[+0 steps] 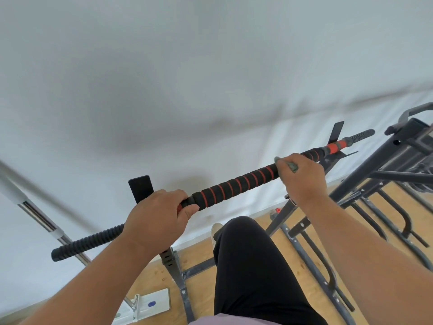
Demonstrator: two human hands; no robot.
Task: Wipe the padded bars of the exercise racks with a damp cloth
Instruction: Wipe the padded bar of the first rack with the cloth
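The padded bar [236, 182] runs slantwise across the room in front of a white wall [164, 78], low at the near left and rising toward the far right. Its middle stretch is black foam ringed with thin red bands; farther right comes a short solid red section, and each end finishes in a ribbed black grip. It lies across the upright posts of a dark metal rack [174, 266], whose flat black tabs stand up behind the bar at both sides.

The left hand [155, 219] is wrapped round the bar where the banded foam begins, thumb lying along the near side, with the ribbed end poking out past the wrist to the left. The right hand [301, 177] is curled over the bar farther right and higher, holding a greyish-green cloth [291, 165] against the foam; only small bits of the cloth show between the fingers. The banded foam spans the gap between the two hands.

Below, a leg in black trousers [253, 266] stands on a wooden floor [201, 254]. More dark rack frames [386, 174] crowd the right side, and a chrome pole [39, 214] slants down the left.
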